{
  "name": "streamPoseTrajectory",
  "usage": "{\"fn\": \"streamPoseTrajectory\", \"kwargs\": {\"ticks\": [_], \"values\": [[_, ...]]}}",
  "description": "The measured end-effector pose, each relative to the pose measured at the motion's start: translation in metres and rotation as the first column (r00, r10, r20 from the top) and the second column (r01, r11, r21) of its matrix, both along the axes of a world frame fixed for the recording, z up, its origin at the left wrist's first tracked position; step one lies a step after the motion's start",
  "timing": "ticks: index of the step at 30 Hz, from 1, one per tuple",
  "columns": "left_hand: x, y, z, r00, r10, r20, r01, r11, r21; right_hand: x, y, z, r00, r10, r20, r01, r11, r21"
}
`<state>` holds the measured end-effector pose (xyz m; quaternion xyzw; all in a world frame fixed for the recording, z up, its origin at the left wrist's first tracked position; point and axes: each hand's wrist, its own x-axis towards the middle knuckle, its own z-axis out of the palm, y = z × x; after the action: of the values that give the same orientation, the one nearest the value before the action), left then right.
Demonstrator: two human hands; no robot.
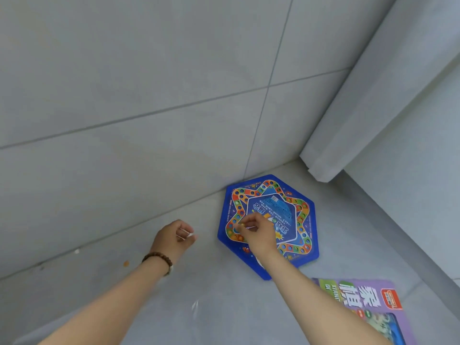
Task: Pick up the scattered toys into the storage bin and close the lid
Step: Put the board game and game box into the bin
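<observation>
Left hand [178,236] curled, contents unclear; small orange piece [126,263] loose on floor by its wrist, worth grabbing. Right hand [256,232] pinching small yellowish peg [240,224] on blue hexagonal plastic game board [311,247], floor's far corner. Pull pegs straight up, then lift board flat. Purple cardboard game box [368,302] near-right. Bin unseen.

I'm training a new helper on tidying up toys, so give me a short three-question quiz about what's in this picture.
1. True or false: the right hand is over the blue hexagonal game board.
2. What lies on the floor at the bottom right? A) purple game box B) teddy bear C) ball
3. Which hand wears the beaded bracelet?
Key: 1 true; 2 A; 3 the left hand.
</observation>
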<state>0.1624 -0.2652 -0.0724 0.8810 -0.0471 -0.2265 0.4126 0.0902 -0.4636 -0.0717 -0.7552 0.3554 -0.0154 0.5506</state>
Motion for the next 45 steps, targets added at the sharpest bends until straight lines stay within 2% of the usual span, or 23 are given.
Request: {"fn": "streamPoseTrajectory", "kwargs": {"ticks": [5, 11, 16, 21, 25, 28, 31, 34, 37, 40, 42, 45], "values": [[-0.042, 0.075, 0.087, 0.998, 0.059, 0.001, -0.059, 0.998, -0.028, -0.018, 0.053, 0.083, 0.981, 0.165, 0.107, -0.172, 0.983, 0.064], [-0.132, 0.227, 0.247, 0.956, 0.234, 0.175, -0.224, 0.971, -0.079, -0.053, 0.2, 0.225, 0.856, 0.46, 0.234, -0.48, 0.877, 0.033], [-0.229, 0.39, 0.328, 0.843, 0.459, 0.282, -0.457, 0.886, -0.078, -0.099, 0.363, 0.302, 0.652, 0.731, 0.2, -0.751, 0.659, 0.038], [-0.332, 0.544, 0.343, 0.654, 0.695, 0.297, -0.723, 0.69, -0.024, -0.151, 0.532, 0.322, 0.384, 0.914, 0.129, -0.924, 0.38, 0.052], [-0.383, 0.612, 0.33, 0.57, 0.755, 0.326, -0.812, 0.577, 0.083, -0.179, 0.629, 0.316, 0.304, 0.941, 0.152, -0.952, 0.307, 0.006], [-0.396, 0.639, 0.321, 0.572, 0.767, 0.291, -0.819, 0.552, 0.156, -0.189, 0.659, 0.31, 0.302, 0.943, 0.137, -0.952, 0.305, -0.002], [-0.394, 0.646, 0.316, 0.59, 0.767, 0.251, -0.805, 0.538, 0.248, -0.182, 0.651, 0.307, 0.298, 0.951, 0.085, -0.952, 0.303, -0.047], [-0.372, 0.632, 0.32, 0.661, 0.704, 0.26, -0.747, 0.585, 0.316, -0.156, 0.61, 0.306, 0.291, 0.954, 0.069, -0.947, 0.298, -0.121], [-0.335, 0.6, 0.328, 0.765, 0.607, 0.215, -0.642, 0.69, 0.335, -0.124, 0.541, 0.307, 0.389, 0.92, 0.054, -0.909, 0.393, -0.142], [-0.291, 0.552, 0.334, 0.856, 0.476, 0.201, -0.517, 0.776, 0.361, -0.093, 0.445, 0.305, 0.517, 0.856, -0.031, -0.842, 0.501, -0.2], [-0.256, 0.504, 0.333, 0.901, 0.387, 0.198, -0.434, 0.825, 0.361, -0.078, 0.366, 0.303, 0.637, 0.768, -0.071, -0.755, 0.603, -0.256], [-0.218, 0.44, 0.331, 0.934, 0.297, 0.199, -0.352, 0.864, 0.361, -0.072, 0.274, 0.305, 0.768, 0.634, -0.089, -0.626, 0.716, -0.308]]}}
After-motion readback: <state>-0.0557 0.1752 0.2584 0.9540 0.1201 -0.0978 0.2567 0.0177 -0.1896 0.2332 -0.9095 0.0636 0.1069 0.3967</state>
